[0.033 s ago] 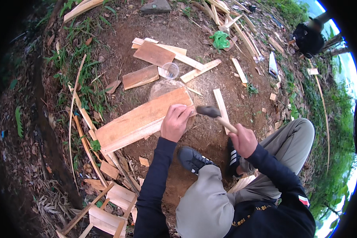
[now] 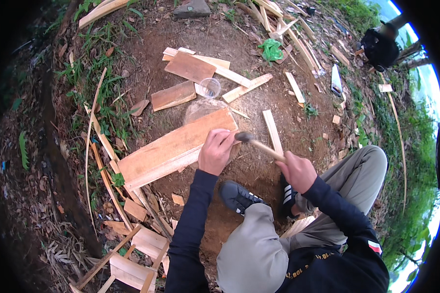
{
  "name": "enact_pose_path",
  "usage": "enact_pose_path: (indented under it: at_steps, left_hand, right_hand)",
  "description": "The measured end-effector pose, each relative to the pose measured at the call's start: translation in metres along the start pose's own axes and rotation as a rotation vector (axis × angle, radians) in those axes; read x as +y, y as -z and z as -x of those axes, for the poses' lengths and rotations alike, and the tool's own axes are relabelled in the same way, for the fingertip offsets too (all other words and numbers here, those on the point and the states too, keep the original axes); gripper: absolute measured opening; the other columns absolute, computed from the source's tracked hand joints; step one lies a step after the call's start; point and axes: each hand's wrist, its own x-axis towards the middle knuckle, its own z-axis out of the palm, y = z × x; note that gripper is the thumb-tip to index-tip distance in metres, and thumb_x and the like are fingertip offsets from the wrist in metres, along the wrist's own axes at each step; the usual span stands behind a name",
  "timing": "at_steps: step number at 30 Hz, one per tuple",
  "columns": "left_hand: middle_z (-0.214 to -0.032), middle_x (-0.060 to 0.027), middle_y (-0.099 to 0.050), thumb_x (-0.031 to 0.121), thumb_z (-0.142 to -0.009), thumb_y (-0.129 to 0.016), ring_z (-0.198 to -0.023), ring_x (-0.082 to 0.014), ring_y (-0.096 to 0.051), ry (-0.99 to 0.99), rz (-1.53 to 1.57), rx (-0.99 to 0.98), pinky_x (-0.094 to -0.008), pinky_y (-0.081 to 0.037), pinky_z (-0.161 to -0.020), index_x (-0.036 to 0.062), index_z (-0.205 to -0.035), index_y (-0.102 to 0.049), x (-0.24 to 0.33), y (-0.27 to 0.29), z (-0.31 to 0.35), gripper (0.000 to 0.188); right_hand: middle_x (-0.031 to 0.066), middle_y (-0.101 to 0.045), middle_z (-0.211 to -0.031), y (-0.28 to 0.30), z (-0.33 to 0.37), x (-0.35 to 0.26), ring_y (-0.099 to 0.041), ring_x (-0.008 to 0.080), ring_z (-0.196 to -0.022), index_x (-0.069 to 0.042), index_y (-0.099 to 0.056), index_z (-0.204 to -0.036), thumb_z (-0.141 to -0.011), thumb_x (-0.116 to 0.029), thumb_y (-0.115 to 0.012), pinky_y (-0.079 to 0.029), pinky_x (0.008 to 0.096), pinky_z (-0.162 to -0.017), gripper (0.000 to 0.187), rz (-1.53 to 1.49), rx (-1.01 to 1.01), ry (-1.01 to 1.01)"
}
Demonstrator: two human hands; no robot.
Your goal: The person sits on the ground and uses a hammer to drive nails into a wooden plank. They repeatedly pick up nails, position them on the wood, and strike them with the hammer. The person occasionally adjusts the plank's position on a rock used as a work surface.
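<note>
A long wooden board (image 2: 173,139) lies slantwise, its right end over a pale stone (image 2: 199,108). A narrower wooden strip (image 2: 173,164) runs along its near edge. My left hand (image 2: 215,152) is closed over the near side of the board's right end, fingers bent together. Whether a nail sits between the fingertips is too small to tell. My right hand (image 2: 298,171) grips the wooden handle of a hammer (image 2: 265,149). The dark hammer head is at the board's right end, close by my left fingertips.
Beyond the board lie loose planks (image 2: 189,66), a clear plastic cup (image 2: 209,88) and a green plastic bag (image 2: 271,49). A handsaw (image 2: 336,80) rests at the right. At lower left stands a wooden slatted frame (image 2: 132,268). A person (image 2: 380,46) is at far right.
The hammer head has swung left and slightly down to the board's end, and my right hand has shifted a little left with it. My left hand and the board stay put.
</note>
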Motion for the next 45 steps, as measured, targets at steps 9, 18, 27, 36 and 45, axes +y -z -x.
enact_pose_path:
  at_steps: [9,18,27,36,45]
  left_hand:
    - [-0.093,-0.0046,-0.062,0.002,-0.075,-0.073,-0.097,-0.0232,-0.06,-0.012,0.02,-0.015,-0.0332,-0.053,-0.081,0.0053,-0.1,-0.068,0.001,0.006,0.004,0.026]
    - [-0.096,-0.0075,-0.063,0.005,-0.077,-0.074,-0.096,-0.0277,-0.06,-0.039,-0.048,-0.007,-0.0364,-0.052,-0.083,0.0049,-0.097,-0.07,0.003,0.008,0.012,0.021]
    - [-0.087,-0.0068,-0.059,0.015,-0.082,-0.074,-0.088,-0.0275,-0.057,0.147,-0.093,0.214,-0.041,-0.047,-0.08,0.009,-0.091,-0.073,0.022,-0.013,0.015,0.011]
    - [-0.095,-0.0041,-0.068,0.014,-0.083,-0.074,-0.093,-0.0256,-0.062,0.151,-0.036,0.308,-0.0381,-0.05,-0.083,0.0073,-0.093,-0.074,0.021,-0.02,0.023,0.012]
    - [-0.096,-0.0027,-0.068,0.01,-0.081,-0.074,-0.096,-0.0245,-0.062,0.267,-0.067,0.266,-0.0398,-0.05,-0.088,0.0081,-0.095,-0.073,0.033,-0.021,0.022,0.013]
  right_hand:
    - [0.0168,-0.05,-0.06,0.022,-0.03,-0.006,-0.054,0.0369,-0.051,-0.001,-0.052,-0.086,-0.102,-0.019,-0.054,-0.041,0.0419,-0.049,0.025,-0.228,0.118,-0.114]
    - [-0.0049,-0.044,-0.055,0.079,-0.034,-0.016,-0.039,0.0048,-0.04,-0.008,-0.05,-0.075,-0.105,-0.038,-0.053,-0.03,0.0228,-0.037,0.041,-0.74,-0.048,-0.513]
    - [-0.0048,-0.035,-0.054,0.031,0.086,-0.023,-0.032,0.0065,-0.035,-0.013,-0.046,-0.09,-0.108,-0.038,-0.043,-0.026,0.0236,-0.03,0.031,-1.222,0.237,-0.603]
    - [0.0053,-0.045,-0.054,0.0,0.057,-0.001,-0.044,0.0185,-0.039,-0.008,-0.047,-0.083,-0.105,-0.033,-0.051,-0.035,0.0333,-0.038,0.033,-0.649,0.167,-0.431]
    - [0.0213,-0.054,-0.061,-0.003,0.011,0.004,-0.059,0.0434,-0.059,-0.002,-0.049,-0.081,-0.103,-0.028,-0.054,-0.043,0.0487,-0.052,0.035,-0.111,-0.024,-0.045]
